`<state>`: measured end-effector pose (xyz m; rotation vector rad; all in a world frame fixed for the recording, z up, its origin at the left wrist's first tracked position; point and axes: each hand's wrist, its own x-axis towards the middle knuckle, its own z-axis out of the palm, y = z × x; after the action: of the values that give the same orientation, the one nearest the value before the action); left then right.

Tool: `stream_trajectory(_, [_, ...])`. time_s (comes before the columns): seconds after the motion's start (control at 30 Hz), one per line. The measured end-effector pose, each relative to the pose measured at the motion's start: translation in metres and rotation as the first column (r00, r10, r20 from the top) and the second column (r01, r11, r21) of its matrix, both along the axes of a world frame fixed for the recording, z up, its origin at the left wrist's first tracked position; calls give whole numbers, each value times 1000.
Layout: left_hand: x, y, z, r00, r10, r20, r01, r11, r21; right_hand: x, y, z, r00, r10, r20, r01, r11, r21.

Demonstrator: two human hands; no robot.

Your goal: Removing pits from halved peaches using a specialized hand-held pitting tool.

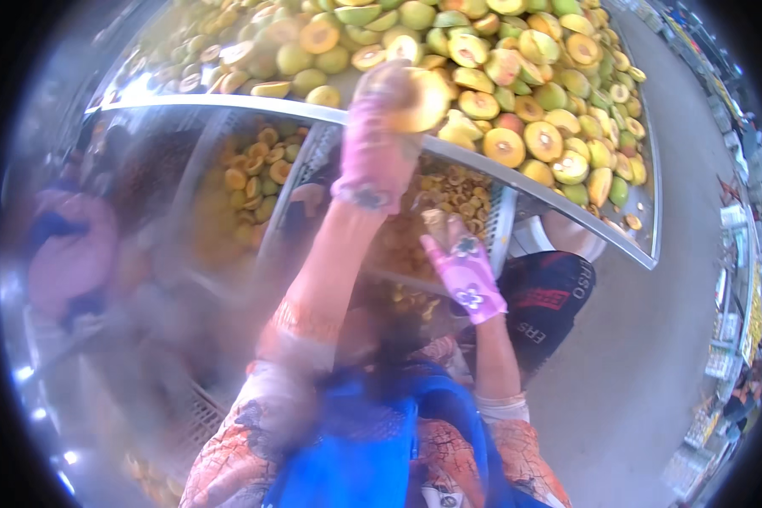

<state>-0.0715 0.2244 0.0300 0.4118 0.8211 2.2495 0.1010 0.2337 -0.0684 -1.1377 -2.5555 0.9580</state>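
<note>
My left hand (pixel 384 136), in a pink glove with a flower print, is raised over the near rim of a metal table (pixel 521 171). Its fingers are around a yellow halved fruit (pixel 427 101), blurred by glare. Halved fruits (pixel 505 147) with orange flesh, perhaps peaches or plums, are heaped on the table. Lower and to the right, my right hand (pixel 463 270) wears a matching glove. Its fingertips meet a small brownish piece (pixel 435 222) above a crate of small cut pieces (pixel 467 190); whether it grips that piece is unclear.
Left of that crate, another crate (pixel 298 168) holds halved fruits. A person in pink (pixel 73 247) is at the far left, blurred. A knee in dark printed trousers (pixel 540 298) is beside my right hand. Grey floor (pixel 635 381) lies at the right, with rows of crates beyond.
</note>
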Motion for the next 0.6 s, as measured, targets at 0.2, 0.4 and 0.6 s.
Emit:
stream_trajectory(0.2, [-12, -81, 16, 961, 156, 230, -153, 988, -32, -11, -13, 69, 908, -138, -395, -223, 640, -735])
stream_trajectory(0.4, [15, -108, 26, 960, 207, -188, -263, 898, -353, -27, -41, 79, 822, 460, -336, -375, 881, 288])
stream_trajectory(0.6, [26, -113, 16, 942, 221, -254, -303, 887, -348, -39, -58, 77, 717, 610, -337, -337, 727, 598])
